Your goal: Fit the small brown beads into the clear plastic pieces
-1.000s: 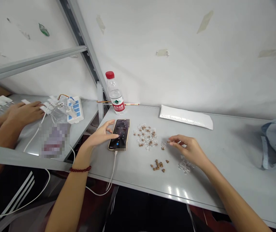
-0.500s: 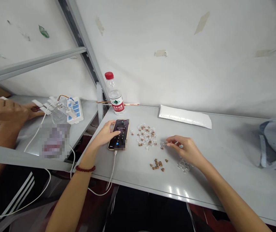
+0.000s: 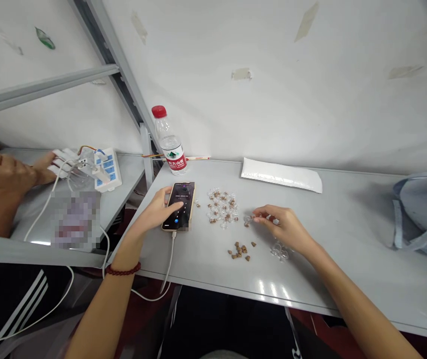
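My left hand [image 3: 160,207] is wrapped round a phone [image 3: 179,209] that lies on the table, its thumb on the lit keypad screen. A white cable [image 3: 171,254] runs from the phone's lower end. My right hand [image 3: 278,222] pinches a tiny clear bottle [image 3: 248,219] with a brown stopper between thumb and forefinger, low over the table. Left of it lies a cluster of similar clear bottles with brown stoppers [image 3: 222,207]. Nearer to me are several loose brown stoppers [image 3: 240,249]. Beside my right wrist sit several clear bottles [image 3: 280,252] without visible stoppers.
A water bottle [image 3: 172,149] with a red cap stands at the back left. A white packet [image 3: 281,175] lies along the wall, and a grey-blue bag [image 3: 424,214] is at the right. Beyond the metal frame are a power strip [image 3: 107,172] and another person's hands [image 3: 6,172].
The whole view has shifted, so things sit slightly further left and higher. My hands keep nearly the same grips. The other person's hands have moved a little.
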A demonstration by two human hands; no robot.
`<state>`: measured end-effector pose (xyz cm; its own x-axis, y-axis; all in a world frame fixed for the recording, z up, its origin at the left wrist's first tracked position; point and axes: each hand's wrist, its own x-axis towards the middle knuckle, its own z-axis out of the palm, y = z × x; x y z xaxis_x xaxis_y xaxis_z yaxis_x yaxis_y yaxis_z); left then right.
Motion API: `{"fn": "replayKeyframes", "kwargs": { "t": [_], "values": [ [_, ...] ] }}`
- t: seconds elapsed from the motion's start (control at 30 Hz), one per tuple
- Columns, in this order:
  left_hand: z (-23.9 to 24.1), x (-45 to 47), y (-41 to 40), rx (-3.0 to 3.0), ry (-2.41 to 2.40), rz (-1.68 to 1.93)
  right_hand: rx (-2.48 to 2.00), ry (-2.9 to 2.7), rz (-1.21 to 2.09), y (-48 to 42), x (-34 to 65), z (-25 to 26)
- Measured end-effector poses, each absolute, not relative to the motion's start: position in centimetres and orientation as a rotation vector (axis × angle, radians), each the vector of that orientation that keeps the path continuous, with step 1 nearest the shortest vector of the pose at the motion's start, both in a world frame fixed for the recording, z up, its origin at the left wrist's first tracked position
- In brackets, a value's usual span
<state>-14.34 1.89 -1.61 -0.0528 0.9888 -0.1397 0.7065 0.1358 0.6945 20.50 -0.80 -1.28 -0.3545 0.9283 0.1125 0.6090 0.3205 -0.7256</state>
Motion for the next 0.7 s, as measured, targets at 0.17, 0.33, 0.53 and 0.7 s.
{"fn": "replayKeyframes", "kwargs": {
  "t": [0.17, 0.33, 0.53, 0.7],
  "values": [
    [-0.6, -11.8, 1.6, 1.742, 2.085, 0.933, -1.359, -2.070, 0.794, -0.7, 20.5, -1.3],
    [2.3, -7.2, 0.4, 2.214, 1.631, 0.988, -1.377, -2.077, 0.790, -0.5, 20.5, -1.3],
    [1.5, -9.7, 0.7, 2.002, 1.790, 1.009, -1.377, -2.087, 0.740, -0.5, 21.0, -1.2],
    [-1.3, -13.4, -1.1, 1.869, 1.751, 0.876, -1.359, -2.124, 0.707, -0.7, 20.9, -1.3]
  ]
}}
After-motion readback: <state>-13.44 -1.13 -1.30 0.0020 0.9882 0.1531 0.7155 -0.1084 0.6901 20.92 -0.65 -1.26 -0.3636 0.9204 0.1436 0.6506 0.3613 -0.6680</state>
